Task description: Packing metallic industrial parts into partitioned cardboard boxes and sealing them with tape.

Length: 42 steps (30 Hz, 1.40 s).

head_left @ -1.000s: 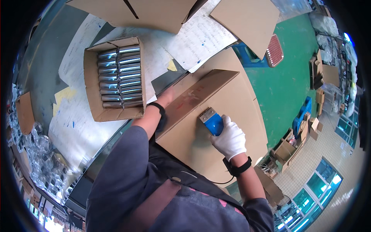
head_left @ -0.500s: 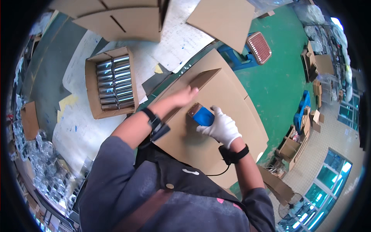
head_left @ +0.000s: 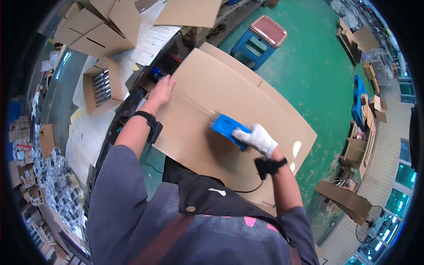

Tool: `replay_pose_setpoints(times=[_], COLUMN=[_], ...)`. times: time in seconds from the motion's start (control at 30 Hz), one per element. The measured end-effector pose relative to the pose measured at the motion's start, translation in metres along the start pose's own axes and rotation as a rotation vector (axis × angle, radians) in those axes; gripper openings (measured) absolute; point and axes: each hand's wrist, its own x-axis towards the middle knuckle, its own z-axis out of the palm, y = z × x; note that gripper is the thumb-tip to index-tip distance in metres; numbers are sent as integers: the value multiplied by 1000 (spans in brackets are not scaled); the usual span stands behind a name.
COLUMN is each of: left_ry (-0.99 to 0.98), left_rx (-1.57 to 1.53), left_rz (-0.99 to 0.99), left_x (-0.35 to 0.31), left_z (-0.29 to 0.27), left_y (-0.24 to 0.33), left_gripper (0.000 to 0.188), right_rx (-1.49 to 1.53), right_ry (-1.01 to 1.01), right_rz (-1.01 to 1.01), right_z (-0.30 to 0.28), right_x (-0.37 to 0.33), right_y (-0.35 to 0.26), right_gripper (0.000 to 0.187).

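My right hand (head_left: 259, 140), in a white glove, is closed round the handle of a blue tape dispenser (head_left: 226, 126). The dispenser rests tilted on the brown cardboard box (head_left: 247, 101) in front of me, at about its middle. From its front a thin strip of clear tape (head_left: 194, 102) runs over the cardboard toward the box's left edge. At that edge lies my bare left hand (head_left: 162, 90), fingers stretched out along the cardboard and holding nothing.
Left of the box, a paper-covered table (head_left: 84, 150) carries an open carton (head_left: 115, 81) of shiny metal tubes and folded cardboard boxes (head_left: 104, 33). Beyond the box stands a blue stool (head_left: 249, 46) with a reddish-brown seat. Clear plastic pieces (head_left: 62, 185) are heaped at far left.
The raised cardboard flap now lies flat. My left hand has moved from above the box to its left edge. A tape strip now trails from the dispenser, and the view has shifted.
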Motion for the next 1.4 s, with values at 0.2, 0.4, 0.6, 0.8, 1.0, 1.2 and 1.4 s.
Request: replay_pose_setpoints(times=[0.2, 0.4, 0.6, 0.8, 1.0, 1.2, 1.4], left_ry=[261, 74, 3, -16, -507, -842, -887], left_rx=[490, 302, 484, 534, 542, 1308, 1644], left_rz=[-257, 471, 501, 752, 1663, 1402, 1146], left_x=[-56, -172, -196, -193, -249, -284, -280], left_z=[52, 187, 223, 236, 260, 277, 330], left_y=[116, 307, 333, 332, 388, 444, 454], left_gripper=[68, 74, 72, 69, 61, 77, 87], right_rx=[103, 10, 38, -169, -447, -761, 3], right_ry=[164, 258, 259, 391, 412, 419, 703], right_rz=[274, 136, 155, 334, 64, 267, 568], right_z=[-101, -124, -145, -173, -97, -56, -72], right_x=[-168, -189, -227, -268, -149, -127, -232], right_y=[155, 235, 287, 373, 328, 371, 368], right_gripper=[43, 44, 51, 52, 38, 22, 44])
